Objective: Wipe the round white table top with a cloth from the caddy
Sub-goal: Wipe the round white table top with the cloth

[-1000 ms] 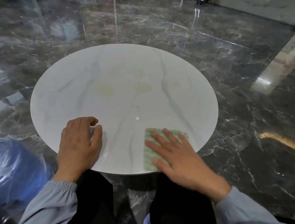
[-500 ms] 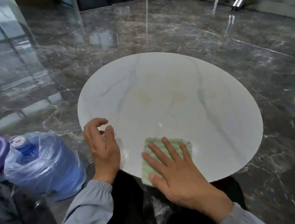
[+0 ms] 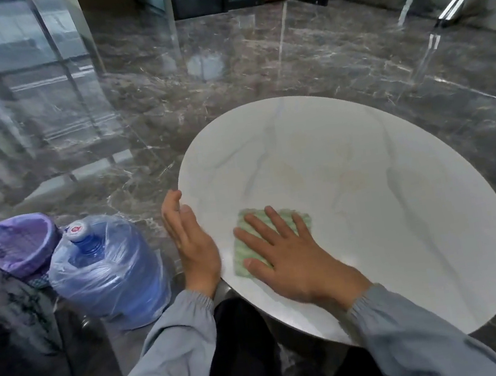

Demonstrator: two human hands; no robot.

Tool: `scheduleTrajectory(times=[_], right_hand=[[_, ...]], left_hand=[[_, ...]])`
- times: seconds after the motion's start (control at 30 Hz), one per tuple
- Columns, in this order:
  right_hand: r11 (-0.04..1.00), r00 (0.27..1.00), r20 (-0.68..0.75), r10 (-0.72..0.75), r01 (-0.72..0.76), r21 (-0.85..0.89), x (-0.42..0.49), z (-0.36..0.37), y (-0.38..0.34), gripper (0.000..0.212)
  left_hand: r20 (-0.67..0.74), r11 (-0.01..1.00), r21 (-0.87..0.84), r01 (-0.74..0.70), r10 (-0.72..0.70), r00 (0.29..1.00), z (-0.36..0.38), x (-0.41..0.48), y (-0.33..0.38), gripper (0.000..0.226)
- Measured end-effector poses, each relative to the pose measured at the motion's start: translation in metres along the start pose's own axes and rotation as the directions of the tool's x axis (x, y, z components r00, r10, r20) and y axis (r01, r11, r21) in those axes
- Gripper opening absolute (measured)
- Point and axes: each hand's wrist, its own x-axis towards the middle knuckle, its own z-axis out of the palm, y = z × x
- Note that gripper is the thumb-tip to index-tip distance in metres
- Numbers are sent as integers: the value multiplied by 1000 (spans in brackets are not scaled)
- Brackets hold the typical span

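While the right hand (image 3: 295,261) lies flat on the green and white cloth (image 3: 301,216), its fingers are straight and spread, pressing the cloth down rather than gripping it. The cloth sits on the near left part of the round white desk (image 3: 419,211), close to the rim, with its far and left edges showing past the fingers. Beside it, the left hand (image 3: 192,243) rests against the desk's left rim, fingers straight and close together, the thumb on the top surface; it holds nothing. Faint yellowish stains (image 3: 354,180) mark the middle of the desk top, well apart from the cloth. Both arms wear grey sleeves (image 3: 175,357) with gathered cuffs. On the dark marble floor (image 3: 227,95) to the left stands a large blue water bottle (image 3: 108,271) wrapped in clear plastic, touching a purple basket (image 3: 15,242).
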Motion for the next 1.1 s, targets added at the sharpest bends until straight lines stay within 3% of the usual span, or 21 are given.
scheduleTrajectory(times=[0.13,0.23,0.37,0.57,0.77,0.93,1.1], right_hand=[[1000,1000,11,8,-8,-25,88,-11,-19,60],[999,1000,13,-25,25,-46,100,-12,-25,60],[992,993,-2,-122,122,-37,22,-4,-15,59],[993,983,157,-98,106,-46,-70,-8,8,58],[996,997,19,-72,73,-44,38,-9,-7,59],[999,998,52,-40,41,-13,141,-21,-29,60],[994,994,12,-108,108,-30,116,-14,-33,58]], left_hand=[[-12,1000,4,-11,11,1000,0,0,2,44],[-29,1000,-14,-19,19,999,0,0,4,38],[-28,1000,-14,-28,28,999,1,0,2,37],[-15,999,-13,-31,31,999,2,-1,2,42],[10,1000,-17,-26,26,1000,1,-1,1,40],[24,999,40,-33,32,999,0,-2,7,46],[23,996,76,-47,45,999,0,-3,7,42]])
